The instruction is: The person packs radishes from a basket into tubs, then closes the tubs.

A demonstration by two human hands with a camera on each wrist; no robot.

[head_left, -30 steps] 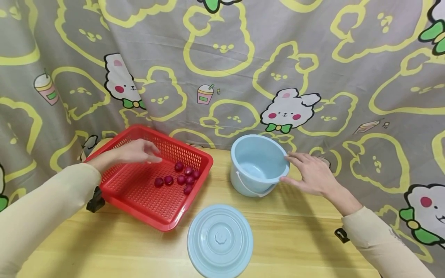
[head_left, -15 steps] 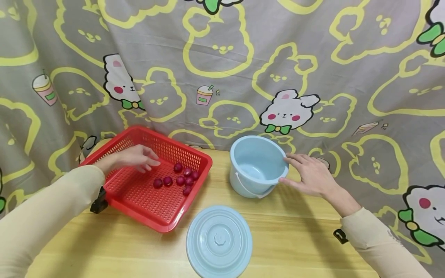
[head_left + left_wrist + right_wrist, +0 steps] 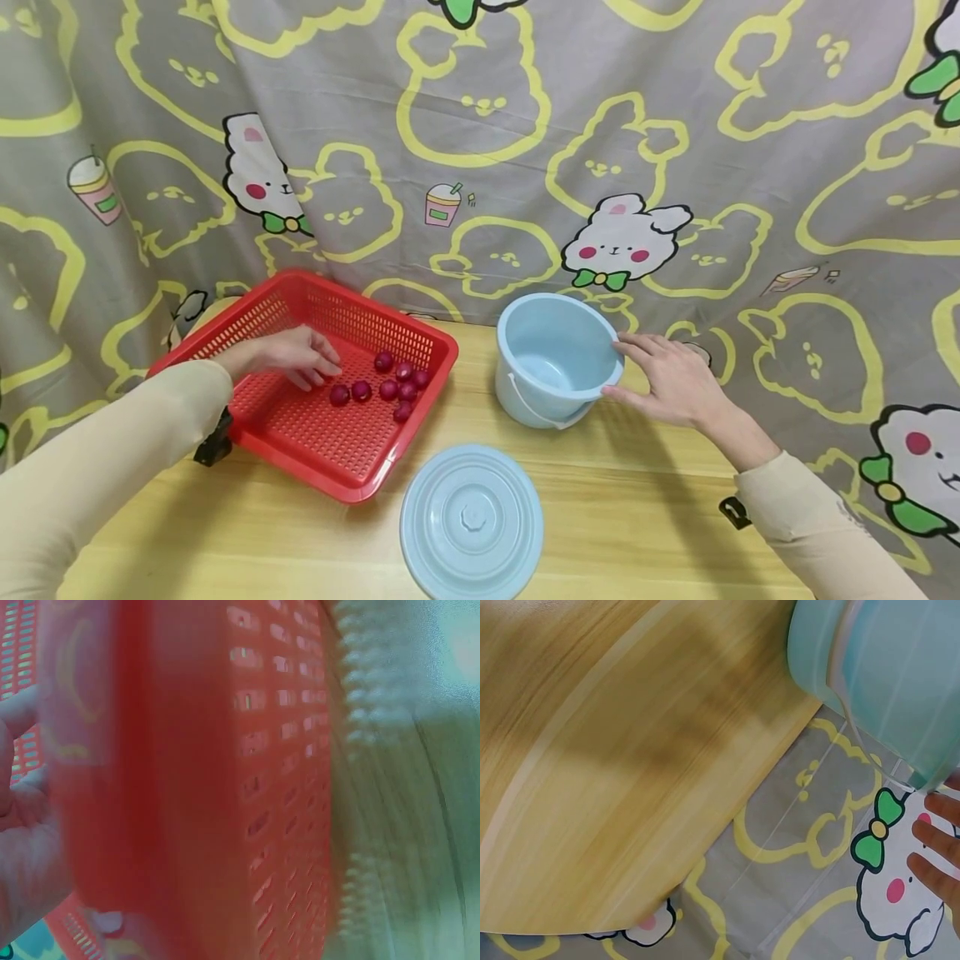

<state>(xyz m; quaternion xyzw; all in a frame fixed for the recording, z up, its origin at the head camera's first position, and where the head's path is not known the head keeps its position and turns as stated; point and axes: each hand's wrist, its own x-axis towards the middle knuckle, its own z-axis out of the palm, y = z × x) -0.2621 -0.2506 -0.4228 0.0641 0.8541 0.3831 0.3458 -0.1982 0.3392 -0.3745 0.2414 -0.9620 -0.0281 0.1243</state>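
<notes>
Several dark red balls [image 3: 388, 389] lie in the right part of a red perforated basket [image 3: 341, 467]. Over the basket's floor, just left of the balls, hovers my left hand [image 3: 298, 354], fingers loosely bent and nothing seen in them. The left wrist view shows this hand [image 3: 26, 825] partly hidden behind the basket wall [image 3: 180, 780]. My right hand [image 3: 667, 379] rests its fingertips on the right rim of a light blue bucket [image 3: 555, 400], fingers spread. In the right wrist view, its fingers [image 3: 937, 844] are beside the bucket [image 3: 900, 682]. No balls show inside the bucket.
A round light blue lid [image 3: 472, 521] lies on the wooden table [image 3: 615, 517] in front of the basket and bucket. Behind them hangs a grey patterned curtain [image 3: 337, 100].
My left hand has lowered a little into the basket and moved nearer the leftmost balls. My right hand has stayed at the bucket's rim.
</notes>
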